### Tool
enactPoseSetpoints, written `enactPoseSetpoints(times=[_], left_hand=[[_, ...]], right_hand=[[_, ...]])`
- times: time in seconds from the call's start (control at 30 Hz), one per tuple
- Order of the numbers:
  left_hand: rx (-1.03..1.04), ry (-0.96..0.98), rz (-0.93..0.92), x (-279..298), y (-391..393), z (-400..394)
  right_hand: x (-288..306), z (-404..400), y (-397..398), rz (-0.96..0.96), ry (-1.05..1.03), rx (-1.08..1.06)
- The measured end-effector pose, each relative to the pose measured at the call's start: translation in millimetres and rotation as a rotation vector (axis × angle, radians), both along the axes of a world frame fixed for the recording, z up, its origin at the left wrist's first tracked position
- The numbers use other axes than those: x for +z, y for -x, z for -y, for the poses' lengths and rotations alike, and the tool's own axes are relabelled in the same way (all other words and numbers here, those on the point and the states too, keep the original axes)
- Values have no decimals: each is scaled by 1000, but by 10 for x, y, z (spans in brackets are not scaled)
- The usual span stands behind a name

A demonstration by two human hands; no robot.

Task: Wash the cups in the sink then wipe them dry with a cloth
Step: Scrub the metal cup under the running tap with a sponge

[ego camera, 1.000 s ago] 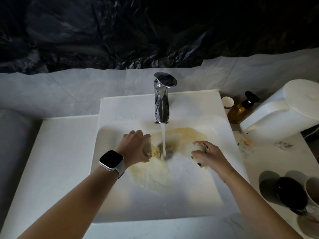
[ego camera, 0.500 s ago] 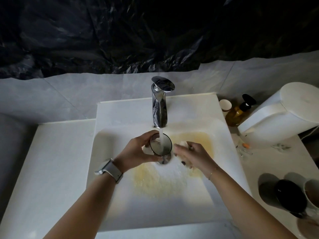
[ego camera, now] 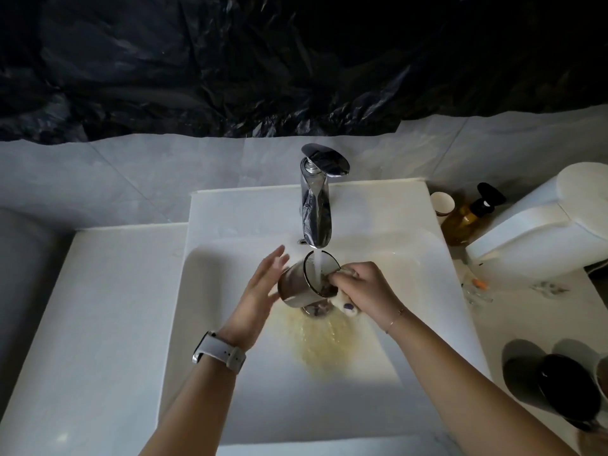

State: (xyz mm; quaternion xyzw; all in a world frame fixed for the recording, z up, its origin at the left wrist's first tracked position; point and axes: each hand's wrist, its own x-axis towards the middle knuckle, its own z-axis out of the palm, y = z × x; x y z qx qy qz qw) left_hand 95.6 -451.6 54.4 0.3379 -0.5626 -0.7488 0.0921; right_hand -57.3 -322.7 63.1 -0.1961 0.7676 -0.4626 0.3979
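Washing is in progress and, by my judgement, at an early stage: one cup is under water and no drying has begun.

Sink (ego camera: 230,406): one white basin set in the bench (ego camera: 98,324), surrounding both hands, with a yellowish stain on its floor just below the fingers.

Tap (ego camera: 316,205): one, directly beyond the fingers, running a stream into the cup.

Cups: one metal cup (ego camera: 297,286) tilted on its side between the two hands, mouth toward the tap. Further dark cups (ego camera: 570,391) stand on the bench well to the right of the right hand; two or three, the count is uncertain at the frame edge. Their washed state cannot be told.

Left hand (ego camera: 260,291): fingers straight and released, palm laid against the cup's wall, steadying it.

Right hand (ego camera: 365,291): fingers clenched around one pale sponge or cloth (ego camera: 343,304), pressed at the cup's rim.

Remaining: rinse this cup, wash the others, wipe all dry. No separate drying cloth is identifiable.
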Motion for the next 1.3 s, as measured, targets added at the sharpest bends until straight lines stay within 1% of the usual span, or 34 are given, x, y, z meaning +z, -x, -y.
enactPoseSetpoints(times=[0.07, 0.1, 0.13, 0.2, 0.27, 0.33, 0.4, 0.47, 0.53, 0.6, 0.67, 0.73, 0.8, 0.83, 0.87, 0.9, 0.93, 1.0, 1.03, 1.1, 1.13, 1.17, 1.2, 1.3], left_hand=[[57, -234, 44, 0, -28, -65], [59, -314, 48, 15, -13, -121], [69, -378, 36, 42, 21, -179], [139, -453, 3, 101, 90, -285], [233, -458, 5, 96, 139, -322], [315, -443, 58, 62, 159, -310], [341, -415, 137, 13, 151, -292], [326, -367, 214, 7, 147, -299], [315, -363, 231, 22, 170, -328], [306, -381, 209, 82, 211, -375], [273, -400, 194, 143, 256, -416], [232, -409, 170, 195, 291, -452], [199, -384, 151, 215, 309, -462], [181, -339, 153, 207, 316, -456], [164, -287, 155, 209, 318, -445], [151, -228, 154, 197, 324, -429], [141, -171, 146, 189, 337, -410], [156, -22, 148, 133, 375, -357], [182, 62, 155, 85, 392, -318], [189, 184, 151, 36, 405, -265], [175, 205, 148, 26, 398, -249], [161, 192, 147, 19, 384, -241], [149, 160, 157, 18, 370, -240], [140, 31, 231, 4, 361, -237]], right_hand=[[78, 17, -39, 77, 33, -3], [128, 19, -55, 113, 40, 5], [165, 16, -67, 154, 42, 14], [229, 8, -78, 174, 8, 43], [309, -51, -35, 124, -89, 64], [364, -170, 64, 176, -137, -32], [401, -326, 155, 253, -93, -154], [394, -429, 190, 243, 16, -198], [373, -463, 165, 156, 178, -187], [340, -420, 111, -26, 265, -90], [307, -322, 44, -216, 266, 61], [280, -210, -17, -300, 246, 183], [246, -103, -12, -344, 144, 269], [220, -53, 8, -323, 67, 309], [187, 0, 27, -254, -9, 343], [163, 51, 29, -124, -61, 345], [163, 99, 17, 52, -67, 303], [213, 175, 5, 459, 6, 154], [235, 203, 16, 650, 86, 109], [233, 232, 48, 925, 194, 42], [223, 241, 51, 975, 211, 27], [204, 241, 34, 982, 206, 34], [132, 228, 16, 917, 170, 36], [-66, 84, -49, 493, 91, 171]])
